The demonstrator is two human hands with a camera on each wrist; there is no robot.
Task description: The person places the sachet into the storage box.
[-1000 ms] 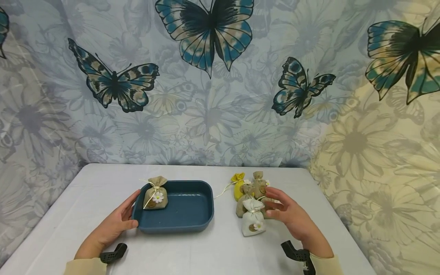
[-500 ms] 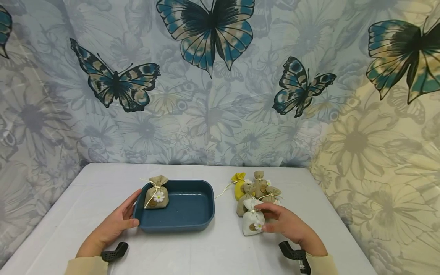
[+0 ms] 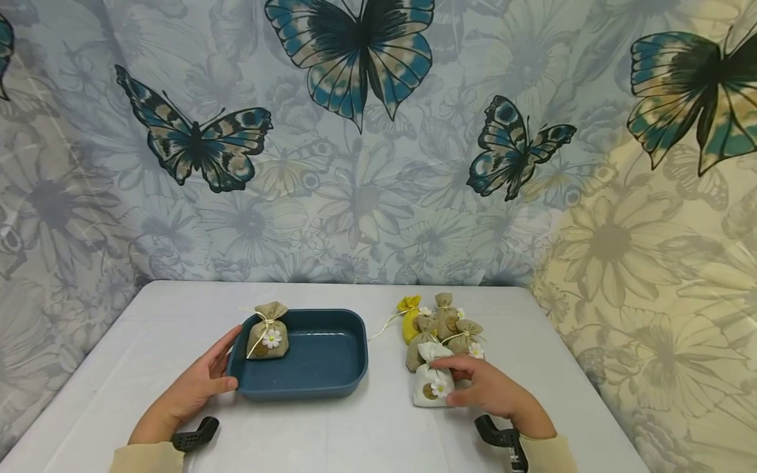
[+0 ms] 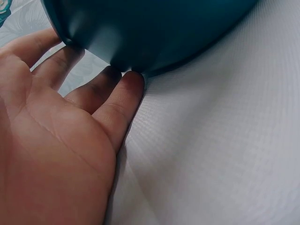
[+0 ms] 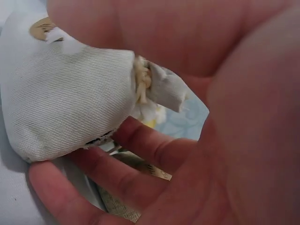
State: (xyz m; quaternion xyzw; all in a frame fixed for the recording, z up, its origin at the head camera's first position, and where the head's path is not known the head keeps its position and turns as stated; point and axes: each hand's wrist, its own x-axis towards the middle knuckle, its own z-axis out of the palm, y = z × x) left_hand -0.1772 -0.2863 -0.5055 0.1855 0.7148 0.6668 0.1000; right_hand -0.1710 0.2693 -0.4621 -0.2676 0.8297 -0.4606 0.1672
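Observation:
My right hand point(image 3: 493, 389) grips a small white drawstring pouch point(image 3: 430, 389) with a daisy and a round brown tag. In the right wrist view, the thumb lies over the white pouch point(image 5: 65, 89) and the fingers reach along its other side, near its tied neck. My left hand point(image 3: 198, 381) rests against the left end of a blue rectangular dish point(image 3: 307, 393). Its fingertips touch the dish's outer wall point(image 4: 140, 37) in the left wrist view. A beige pouch point(image 3: 267, 338) with a daisy leans inside the dish at the left.
Behind the white pouch stand several others: a yellow pouch point(image 3: 409, 322), a beige pouch point(image 3: 445, 315) at the back, one beige pouch point(image 3: 416, 351) at the left and another beige pouch point(image 3: 464, 335) at the right. A white cloth point(image 3: 296, 440) covers the table before a butterfly-printed backdrop point(image 3: 367, 210).
My right hand has come down and left from beside the beige pouches to the white pouch and taken hold of it. The white pouch has shifted slightly left. My left hand stays at the dish.

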